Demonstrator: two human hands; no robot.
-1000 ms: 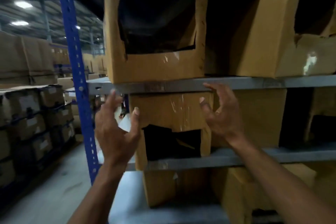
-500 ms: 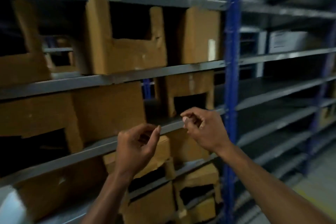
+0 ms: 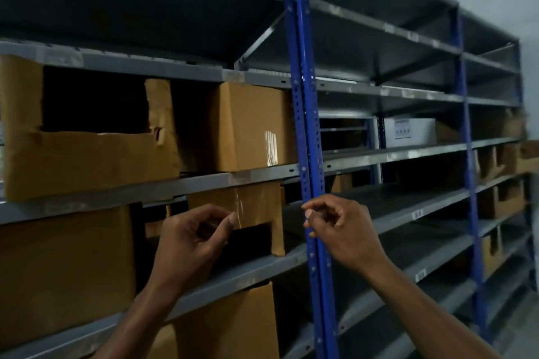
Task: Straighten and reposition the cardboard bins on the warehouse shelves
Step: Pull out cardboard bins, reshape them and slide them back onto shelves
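Both hands are raised before the grey shelving, neither one in contact with a carton; the left hand (image 3: pixel 192 237) has its fingers loosely curled, thumb tip near the forefinger, nothing between them; the right hand (image 3: pixel 338 227) is likewise loosely curled and empty, held in front of the blue upright (image 3: pixel 304 114).

Directly behind the left hand, on the middle shelf (image 3: pixel 262 268), stands a small cut-front bin (image 3: pixel 250 204) with a strip of clear tape down its face; it sits close to the upright. On the upper shelf (image 3: pixel 204 183) rest a wide cut-front bin (image 3: pixel 87 160), torn at its right edge, and beside it a closed carton (image 3: pixel 253 125) turned at an angle (its taped corner faces outward). A large plain carton (image 3: pixel 64 271) fills the left of the middle shelf; another carton (image 3: pixel 233 320) sits below.

Beyond the upright the bays recede to the right; a white box (image 3: pixel 408 128) and several further bins (image 3: pixel 501 160) stand far along them, too dim to detail.
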